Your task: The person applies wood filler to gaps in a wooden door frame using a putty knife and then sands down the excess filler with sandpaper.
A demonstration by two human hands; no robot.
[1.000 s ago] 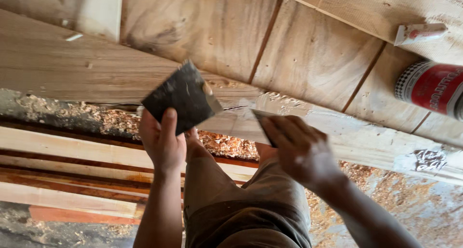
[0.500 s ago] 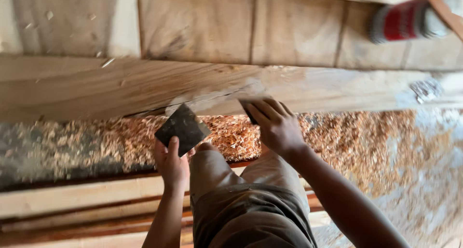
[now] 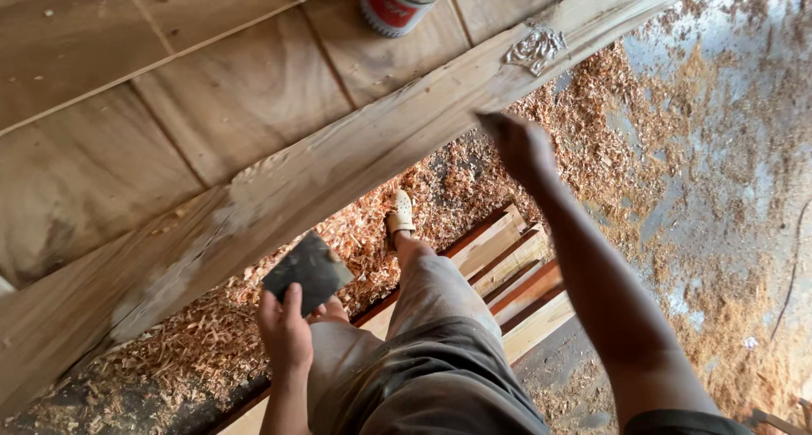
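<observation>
From the head camera, the left hand (image 3: 286, 329) grips a flat, dark, square scraper pad (image 3: 306, 272), thumb pressed over its lower edge, held just below the long rough wooden beam (image 3: 338, 160) and apart from it. The right hand (image 3: 520, 146) reaches out to the beam's front edge further along, fingers curled; whether it holds anything cannot be told. The beam is pale, coarse-grained, with a patch of whitish filler (image 3: 534, 48). Behind it lie smooth brown planks (image 3: 211, 105) and a red-and-white tin can (image 3: 399, 2). Curly wood shavings (image 3: 592, 131) cover the floor below.
</observation>
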